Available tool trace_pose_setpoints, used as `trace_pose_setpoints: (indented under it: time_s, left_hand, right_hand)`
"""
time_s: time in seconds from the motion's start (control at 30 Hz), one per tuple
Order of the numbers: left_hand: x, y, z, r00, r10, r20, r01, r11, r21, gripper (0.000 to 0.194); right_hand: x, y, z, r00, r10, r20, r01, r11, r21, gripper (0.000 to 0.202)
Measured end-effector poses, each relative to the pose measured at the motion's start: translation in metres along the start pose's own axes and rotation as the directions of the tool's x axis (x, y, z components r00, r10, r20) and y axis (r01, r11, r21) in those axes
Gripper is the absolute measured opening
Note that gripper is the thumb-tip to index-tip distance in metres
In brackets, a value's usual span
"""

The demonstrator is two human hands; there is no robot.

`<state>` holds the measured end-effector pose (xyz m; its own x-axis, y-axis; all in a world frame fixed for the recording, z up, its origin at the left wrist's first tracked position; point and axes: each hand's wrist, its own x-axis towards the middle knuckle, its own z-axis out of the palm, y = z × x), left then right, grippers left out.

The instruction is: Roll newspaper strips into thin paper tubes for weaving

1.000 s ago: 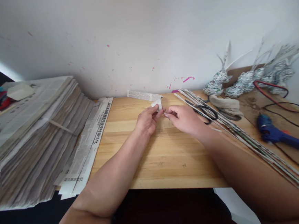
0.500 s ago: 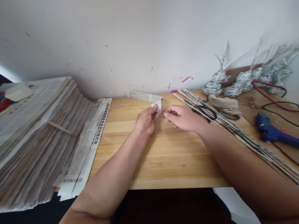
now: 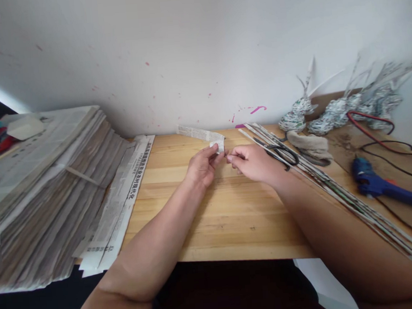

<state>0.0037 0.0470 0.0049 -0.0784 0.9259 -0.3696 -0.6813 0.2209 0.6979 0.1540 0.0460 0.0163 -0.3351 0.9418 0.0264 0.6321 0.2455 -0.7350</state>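
Note:
Near the back of the wooden table (image 3: 212,230), my left hand (image 3: 204,166) pinches a narrow newspaper strip (image 3: 200,134) between thumb and fingers. The strip bends down at its right end into that grip, while its other part stretches left toward the wall. My right hand (image 3: 251,160) is closed in a pinch, its fingertips right beside those of my left hand at the strip's near end. Whatever lies between the right fingertips is too small and covered to make out.
A tall newspaper stack (image 3: 62,185) and loose newspaper strips (image 3: 123,194) stand left. At right lie thin paper rods (image 3: 332,187), black scissors (image 3: 280,154), a cloth (image 3: 308,145) and a blue glue gun (image 3: 383,186). Woven paper figures (image 3: 297,114) line the wall.
My right hand has shifted very slightly to the right. The strip's bent end has tilted a little; my left hand keeps its place.

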Motion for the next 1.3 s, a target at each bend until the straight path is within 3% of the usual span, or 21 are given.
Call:
trace_pose_setpoints:
  time_s: [0.17,0.27,0.53,0.87,1.0,1.3]
  left_hand:
    - [0.0,-0.003,-0.002,0.999,0.008,0.034,-0.008,1.0,0.006,0.007]
    - [-0.001,-0.003,-0.002,0.999,0.01,0.036,-0.011,1.0,0.025,0.008]
    - [-0.004,-0.008,-0.002,1.0,0.003,-0.013,-0.002,0.994,0.112,0.012]
    - [-0.003,-0.005,-0.001,0.998,-0.033,0.058,0.024,0.988,0.153,0.027]
    - [-0.004,-0.001,-0.002,0.988,-0.105,0.115,0.074,0.968,0.24,0.012]
    - [-0.003,-0.006,-0.008,0.976,-0.055,0.212,-0.011,0.955,0.297,0.0]
  right_hand:
    - [0.002,0.001,-0.002,0.981,0.134,0.143,-0.165,0.958,0.233,0.025]
    - [0.003,0.002,-0.001,0.963,0.189,0.194,-0.238,0.933,0.271,0.025]
    - [0.003,0.001,0.004,0.989,0.132,0.063,-0.146,0.931,0.335,0.005]
    - [0.004,-0.002,0.001,0.982,0.187,-0.02,-0.166,0.912,0.376,0.009]
    - [0.006,0.002,-0.001,0.983,0.18,-0.038,-0.152,0.91,0.386,0.005]
    - [0.006,0.005,-0.001,0.987,0.156,-0.044,-0.127,0.913,0.387,0.002]
